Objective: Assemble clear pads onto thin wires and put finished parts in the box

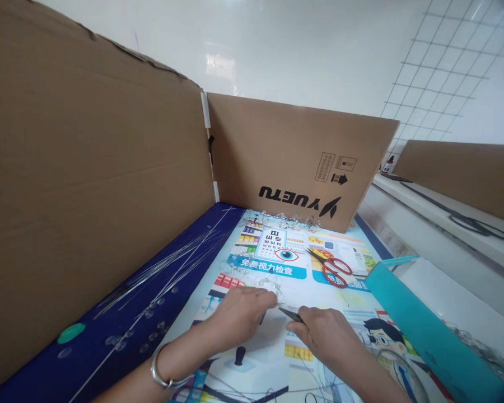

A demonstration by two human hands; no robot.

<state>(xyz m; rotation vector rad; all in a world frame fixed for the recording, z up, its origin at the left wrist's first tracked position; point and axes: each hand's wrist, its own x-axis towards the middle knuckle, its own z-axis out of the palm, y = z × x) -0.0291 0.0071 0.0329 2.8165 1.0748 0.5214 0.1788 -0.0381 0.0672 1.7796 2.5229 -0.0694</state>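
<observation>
right hand (323,336) fingers grip a slim dark tool (290,314); left hand (235,316) fingers sit narrow against clear plastic bits (269,288).

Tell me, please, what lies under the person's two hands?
A printed poster lies under the left hand and right hand; clear plastic pieces sit beyond the left hand. The print beneath the palms is covered and cannot be seen.
</observation>
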